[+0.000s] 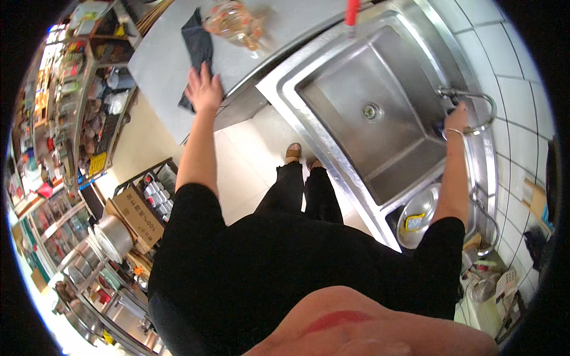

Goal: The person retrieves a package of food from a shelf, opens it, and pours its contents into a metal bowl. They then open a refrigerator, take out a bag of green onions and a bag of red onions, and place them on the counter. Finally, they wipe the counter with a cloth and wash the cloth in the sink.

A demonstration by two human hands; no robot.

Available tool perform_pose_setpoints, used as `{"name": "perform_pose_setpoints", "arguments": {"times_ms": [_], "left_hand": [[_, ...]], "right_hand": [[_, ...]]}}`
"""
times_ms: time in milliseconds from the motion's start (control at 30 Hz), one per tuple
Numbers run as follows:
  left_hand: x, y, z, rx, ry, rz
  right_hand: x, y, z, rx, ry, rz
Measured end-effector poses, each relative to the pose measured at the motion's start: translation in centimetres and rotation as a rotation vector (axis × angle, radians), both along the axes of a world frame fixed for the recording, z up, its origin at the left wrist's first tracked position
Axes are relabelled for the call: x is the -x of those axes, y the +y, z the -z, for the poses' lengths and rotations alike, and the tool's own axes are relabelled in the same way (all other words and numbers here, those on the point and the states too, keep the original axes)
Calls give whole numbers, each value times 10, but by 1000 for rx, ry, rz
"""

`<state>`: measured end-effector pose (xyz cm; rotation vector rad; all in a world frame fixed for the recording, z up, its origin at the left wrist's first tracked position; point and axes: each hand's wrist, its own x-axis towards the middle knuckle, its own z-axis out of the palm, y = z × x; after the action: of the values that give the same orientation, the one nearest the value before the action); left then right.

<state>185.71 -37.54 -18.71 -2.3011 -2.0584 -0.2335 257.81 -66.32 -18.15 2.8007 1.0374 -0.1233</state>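
Observation:
My left hand [204,90] lies spread over a dark folded cloth [197,42] on the grey tabletop [156,75]. Near the cloth stands a clear container with an orange pattern [234,24], slightly blurred. My right hand [456,119] is at the far side of the stainless steel sink [338,120], beside the base of a curved metal faucet [492,107]. Something dark shows at that hand, but what its fingers hold is hidden. The drain [370,112] shows in the sink's bottom, and no water is seen running.
A metal bowl with a yellow-edged sponge [414,222] sits in a second basin at the right, by another faucet [490,227]. A red handle [352,13] stands at the sink's upper rim. Loaded shelves, a cardboard box [136,216] and metal pots [113,238] are at the left.

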Motion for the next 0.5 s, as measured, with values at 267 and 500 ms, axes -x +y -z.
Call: {"name": "perform_pose_setpoints", "arguments": {"times_ms": [267, 500], "left_hand": [[33, -3, 12, 64, 11, -159], [-81, -79, -42, -311, -379, 319]], "right_hand": [[119, -10, 3, -65, 369, -68], [146, -11, 14, -586, 648, 373]]}}
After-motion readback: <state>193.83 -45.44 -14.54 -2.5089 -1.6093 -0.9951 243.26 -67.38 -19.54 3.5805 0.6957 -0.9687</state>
